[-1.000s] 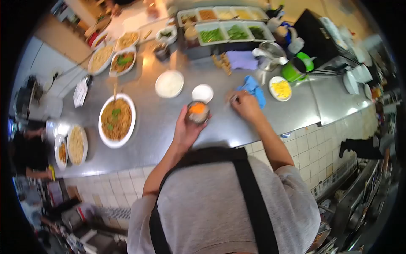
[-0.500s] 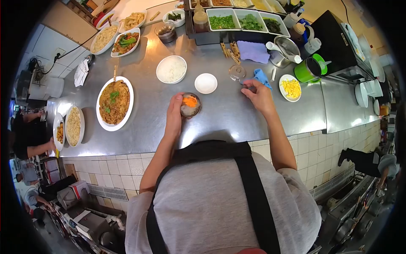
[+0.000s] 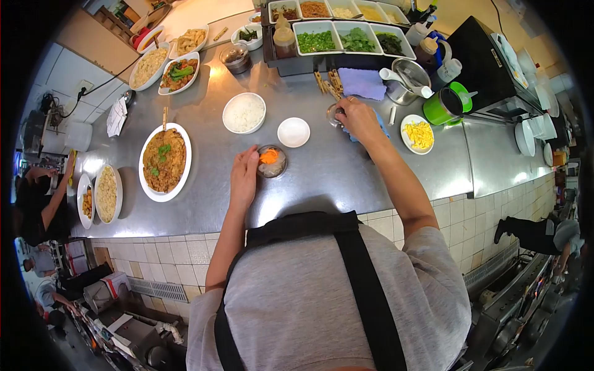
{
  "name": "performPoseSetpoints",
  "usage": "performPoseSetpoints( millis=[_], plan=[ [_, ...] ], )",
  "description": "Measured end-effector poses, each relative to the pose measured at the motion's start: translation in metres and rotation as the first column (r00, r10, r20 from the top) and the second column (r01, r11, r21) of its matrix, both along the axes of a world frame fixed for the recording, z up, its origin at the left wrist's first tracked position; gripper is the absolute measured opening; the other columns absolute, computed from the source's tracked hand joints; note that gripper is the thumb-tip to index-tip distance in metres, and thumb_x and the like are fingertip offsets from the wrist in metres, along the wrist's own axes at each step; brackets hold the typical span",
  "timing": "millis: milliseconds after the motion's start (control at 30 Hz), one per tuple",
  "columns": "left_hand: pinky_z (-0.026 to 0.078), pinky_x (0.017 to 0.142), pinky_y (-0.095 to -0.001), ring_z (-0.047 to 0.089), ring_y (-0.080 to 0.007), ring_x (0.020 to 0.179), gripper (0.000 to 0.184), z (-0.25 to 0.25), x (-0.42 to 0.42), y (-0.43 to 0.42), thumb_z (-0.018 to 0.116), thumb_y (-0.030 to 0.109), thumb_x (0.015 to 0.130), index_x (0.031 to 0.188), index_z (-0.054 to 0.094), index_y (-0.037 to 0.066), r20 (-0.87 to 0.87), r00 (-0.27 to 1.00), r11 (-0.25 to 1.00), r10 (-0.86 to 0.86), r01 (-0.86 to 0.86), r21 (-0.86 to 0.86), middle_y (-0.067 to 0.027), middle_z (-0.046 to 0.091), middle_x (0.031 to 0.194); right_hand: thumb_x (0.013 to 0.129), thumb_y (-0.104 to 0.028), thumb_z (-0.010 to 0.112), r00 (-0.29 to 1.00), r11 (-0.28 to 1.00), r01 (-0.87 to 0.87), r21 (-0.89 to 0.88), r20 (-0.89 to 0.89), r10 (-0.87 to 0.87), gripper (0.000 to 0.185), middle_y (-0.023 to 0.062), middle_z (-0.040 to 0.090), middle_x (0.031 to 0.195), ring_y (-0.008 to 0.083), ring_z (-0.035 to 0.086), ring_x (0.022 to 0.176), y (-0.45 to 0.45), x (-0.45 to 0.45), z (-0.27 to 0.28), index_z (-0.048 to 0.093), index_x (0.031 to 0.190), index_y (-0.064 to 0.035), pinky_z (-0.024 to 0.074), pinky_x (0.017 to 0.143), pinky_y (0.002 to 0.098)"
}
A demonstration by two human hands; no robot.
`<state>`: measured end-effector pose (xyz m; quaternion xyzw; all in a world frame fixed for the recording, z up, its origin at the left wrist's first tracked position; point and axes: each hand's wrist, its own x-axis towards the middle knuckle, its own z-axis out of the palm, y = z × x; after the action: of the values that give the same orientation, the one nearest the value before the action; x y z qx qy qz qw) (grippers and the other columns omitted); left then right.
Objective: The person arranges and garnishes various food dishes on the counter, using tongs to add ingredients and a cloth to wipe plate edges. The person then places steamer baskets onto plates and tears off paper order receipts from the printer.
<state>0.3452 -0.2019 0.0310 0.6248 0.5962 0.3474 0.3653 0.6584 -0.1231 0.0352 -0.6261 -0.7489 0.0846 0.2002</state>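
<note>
Glass jar (image 3: 279, 168), round, orange topping (image 3: 268, 156) inside: on the smooth steel counter (image 3: 213, 207), toward its near edge. Left hand (image 3: 244, 173): fingers together against the jar (grip cannot be told). Right hand (image 3: 360, 119): fingertips clamped on a clear, round glass lid (image 3: 332, 115), farther from that edge.

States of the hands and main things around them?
Left hand: against jar
Jar: uncovered, part filled
Right hand: at lid, hold unclear
Lid: off jar, partly hidden
White dish: empty
Rice bowl: filled
Purple cloth: lying flat
Big oval plate: loaded, green garnish
</note>
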Motion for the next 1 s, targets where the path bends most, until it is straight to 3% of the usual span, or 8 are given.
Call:
performPoseSetpoints(
  millis=[233,367,567,633,700,867,933,1000],
  plan=[
    [0.033,0.104,-0.0399,0.043,-0.0324,0.123,0.092,-0.003,0.007,-0.024,0.078,0.025,0.07,0.142,0.026,0.001,-0.062,0.994,0.984,-0.094,0.102,0.149,-0.0192,0.045,0.133,0.08,-0.018,0.066,1.0,0.924,-0.011,0.383,-0.016,0.018,0.022,0.0147,0.065,0.092,0.0322,0.065,0.086,-0.008,0.029,0.071,0.066,0.1,-0.0083,0.0523,0.072,0.0432],
    [0.034,0.103,-0.0411,0.043,-0.0339,0.122,0.104,-0.009,0.017,-0.025,0.084,0.019,0.062,0.143,0.021,0.001,-0.04,0.997,0.982,-0.066,0.072,0.172,-0.0193,0.045,0.133,0.082,-0.022,0.062,0.849,0.908,0.349,0.232,0.331,-0.411,0.021,0.0147,0.067,0.098,0.0302,0.066,0.085,0.021,0.1,0.15,0.068,0.092,-0.005,0.0523,0.075,0.0432],
    [0.041,0.097,-0.0415,0.052,-0.0367,0.112,0.103,-0.011,0.024,-0.017,0.085,0.018,0.06,0.141,0.024,0.002,-0.024,1.0,0.98,-0.006,0.011,0.2,-0.0198,0.053,0.123,0.067,-0.026,0.067,0.787,0.868,0.338,-0.365,0.615,-0.048,0.034,0.0227,0.067,0.092,0.0354,0.066,0.088,0.093,0.197,0.093,0.069,0.088,0.0011,0.0519,0.08,0.0423],
    [0.042,0.096,-0.0408,0.053,-0.0363,0.111,0.102,-0.012,0.023,-0.018,0.085,0.018,0.06,0.141,0.025,0.002,-0.017,1.0,0.978,0.016,-0.012,0.207,-0.0197,0.055,0.12,0.071,-0.021,0.066,0.779,0.948,0.276,-0.158,0.614,-0.125,0.029,0.0242,0.067,0.089,0.0372,0.066,0.085,0.095,0.22,0.081,0.068,0.088,0.0027,0.0525,0.077,0.0433],
    [0.043,0.096,-0.0392,0.054,-0.034,0.111,0.102,-0.013,0.02,-0.021,0.085,0.017,0.061,0.141,0.024,0.003,-0.003,1.0,0.981,0.022,-0.021,0.194,-0.0192,0.055,0.12,0.077,-0.011,0.059,0.801,0.817,0.447,-0.365,0.57,-0.184,0.016,0.0243,0.067,0.086,0.0363,0.067,0.079,0.089,0.202,0.11,0.067,0.082,0.003,0.0525,0.072,0.0451],
    [0.043,0.095,-0.0395,0.053,-0.0337,0.112,0.104,-0.018,0.016,-0.019,0.084,0.02,0.061,0.142,0.023,0.005,0.042,0.999,0.98,0.012,-0.02,0.198,-0.0185,0.053,0.122,0.082,-0.004,0.056,0.892,0.987,-0.052,0.154,0.452,-0.023,0.017,0.0151,0.062,0.09,0.0335,0.062,0.086,0.02,0.148,0.173,0.062,0.098,-0.0055,0.0491,0.075,0.0404],
    [0.042,0.096,-0.0405,0.053,-0.0341,0.112,0.105,-0.016,0.019,-0.015,0.085,0.021,0.06,0.143,0.022,0.005,0.048,0.999,0.981,0.004,-0.013,0.192,-0.0186,0.053,0.123,0.085,-0.001,0.052,0.987,0.995,-0.096,0.024,0.134,0.092,0.022,0.0133,0.063,0.097,0.0319,0.063,0.088,-0.013,0.101,0.176,0.062,0.103,-0.0066,0.0495,0.074,0.0389],
    [0.041,0.097,-0.0415,0.052,-0.0346,0.113,0.106,-0.014,0.021,-0.011,0.085,0.022,0.06,0.143,0.021,0.005,0.031,0.999,0.986,0.009,-0.014,0.169,-0.0187,0.053,0.122,0.083,-0.003,0.054,0.94,0.97,-0.244,-0.005,0.245,0.238,0.03,0.0102,0.064,0.1,0.0254,0.062,0.093,-0.053,0.028,0.175,0.063,0.11,-0.0123,0.0508,0.078,0.0352]
  ],
)
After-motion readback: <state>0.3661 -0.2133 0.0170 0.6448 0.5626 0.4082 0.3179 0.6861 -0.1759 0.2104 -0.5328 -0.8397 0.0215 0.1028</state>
